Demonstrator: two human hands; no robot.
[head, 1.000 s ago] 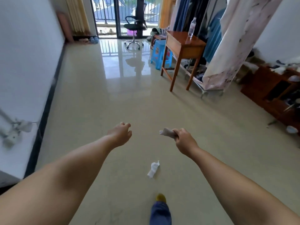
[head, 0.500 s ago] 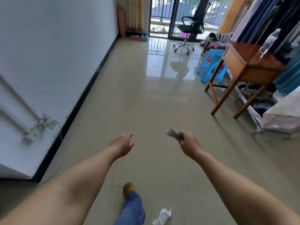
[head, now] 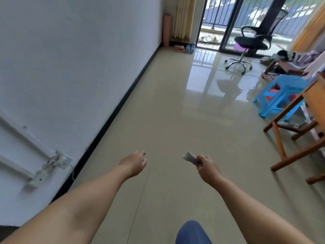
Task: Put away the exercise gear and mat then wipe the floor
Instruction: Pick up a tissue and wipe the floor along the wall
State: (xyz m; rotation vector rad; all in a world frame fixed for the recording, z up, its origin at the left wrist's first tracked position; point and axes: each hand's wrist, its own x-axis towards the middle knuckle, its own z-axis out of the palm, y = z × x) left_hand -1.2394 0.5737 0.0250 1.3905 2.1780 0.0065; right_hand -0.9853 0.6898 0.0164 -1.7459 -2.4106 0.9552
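The floor (head: 175, 120) fills most of the frame, glossy tile running from the bottom edge to the balcony door at the top. That shine is your main risk: if it is wet, a quick step could slide, so I'd judge slow footing wise. The white wall (head: 70, 67) takes the left half; low on it, at middle left, a loose socket plate (head: 52, 164) hangs with wires showing, and a damp wipe near it could be dangerous.

At right the wooden table (head: 297, 138) pokes its legs into your path, with a blue stool (head: 279, 95) behind it and an office chair (head: 251, 41) at upper right; any of them could catch a foot or block a wiping pass.

The rolled mat (head: 166, 30) stands upright in the upper-centre corner, with small dumbbells (head: 243, 48) on the floor just beside it, so the gear looks stowed.

Your right hand (head: 207, 169), lower centre, pinches a folded white cloth (head: 190, 157) between thumb and curled fingers; a slack grip could drop it. Your left hand (head: 135, 162) hangs relaxed, fingers loosely bent, holding nothing.
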